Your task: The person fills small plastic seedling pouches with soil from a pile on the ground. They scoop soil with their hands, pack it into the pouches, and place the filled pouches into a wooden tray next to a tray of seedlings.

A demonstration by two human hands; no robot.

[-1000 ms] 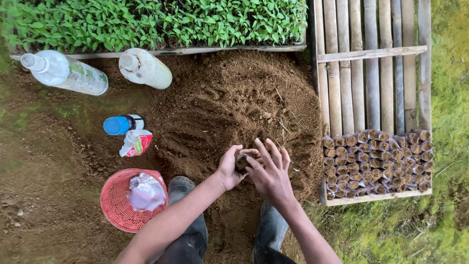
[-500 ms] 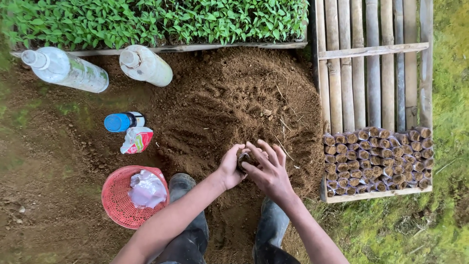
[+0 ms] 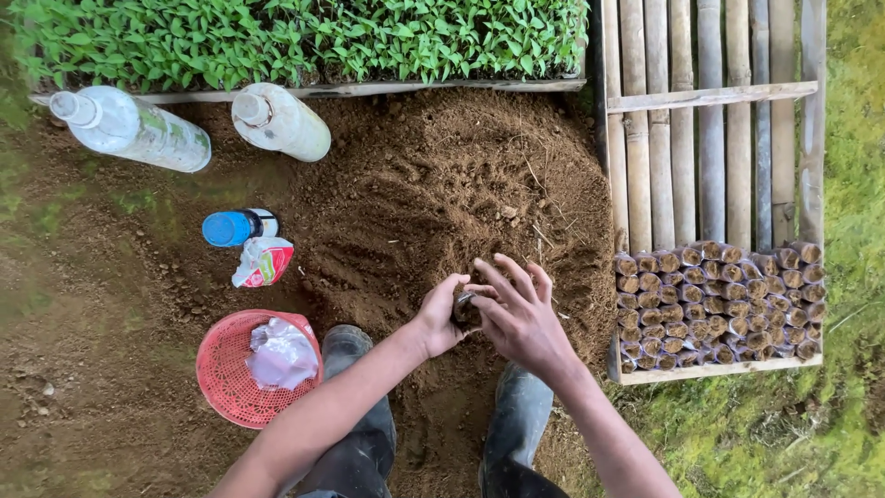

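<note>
From the head camera, looking straight down, my left hand [image 3: 437, 318] is curled around a small soil-filled seedling pot [image 3: 464, 309], fingers closed on its side, holding it just above the near edge of the soil heap [image 3: 433, 198]. My right hand [image 3: 522, 318] lies over the top of the pot with its fingers [image 3: 505, 274] spread and lifted, the thumb touching the pot's rim. The pot sits between both hands, above my two dark boots [image 3: 355, 415]. To my right, rows of filled pots [image 3: 714, 304] lie packed in the near end of a bamboo tray [image 3: 710, 138]. To my left stands a red basket [image 3: 221, 387] holding a plastic bag [image 3: 279, 355], with a blue-capped bottle [image 3: 235, 227] and two pale bottles [image 3: 129, 129] beyond. Green seedlings [image 3: 295, 37] fill the far edge.
</note>
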